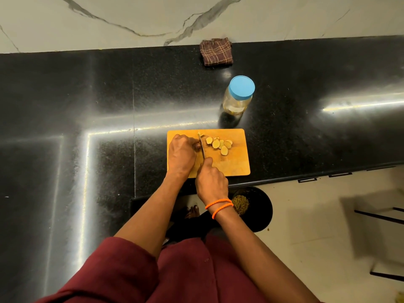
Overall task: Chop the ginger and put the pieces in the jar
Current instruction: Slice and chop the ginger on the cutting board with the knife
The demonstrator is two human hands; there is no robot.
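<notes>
At mid-frame the left hand (182, 153) is curling its fingers over the uncut ginger, which is mostly hidden beneath them, while the right hand (211, 180) is gripping the knife (202, 147) with fingers wrapped round the handle. The blade is running just beside the left fingertips, so a slip on the small stub is looking like the main risk. Slices (219, 145) are lying loose on the board (236, 162), right of the blade, and could be skidding off during transfer. The jar (238, 95), above the board, is wearing its blue lid (242, 87), blocking filling. A cloth (216, 51) is sitting higher up
</notes>
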